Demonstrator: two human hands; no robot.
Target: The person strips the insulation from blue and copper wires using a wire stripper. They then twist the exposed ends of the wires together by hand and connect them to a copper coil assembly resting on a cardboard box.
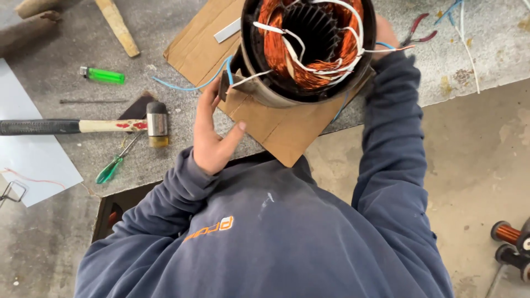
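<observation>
Motor stator [309, 47] sits on cardboard [281, 127] at the bench [72, 77] edge; left hand [212, 135], grip open, braces its shell, right hand [385, 34] mostly hidden (grip unclear). One nudge could tip it off, snagging the copper windings.

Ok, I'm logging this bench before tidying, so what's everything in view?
Motor stator: one, grey shell, copper windings, on cardboard.
Cardboard sheet: one, brown, over bench edge.
Hammer: one, black grip, left bench.
Lighter: one, green, upper left.
Screwdriver: one, green handle, below hammer.
Pliers: one, red handles, upper right.
Wooden handle: one, tan, top left.
Copper wire spools: two, floor, right.
Left hand: against stator's side.
Right hand: behind stator, mostly hidden.
</observation>
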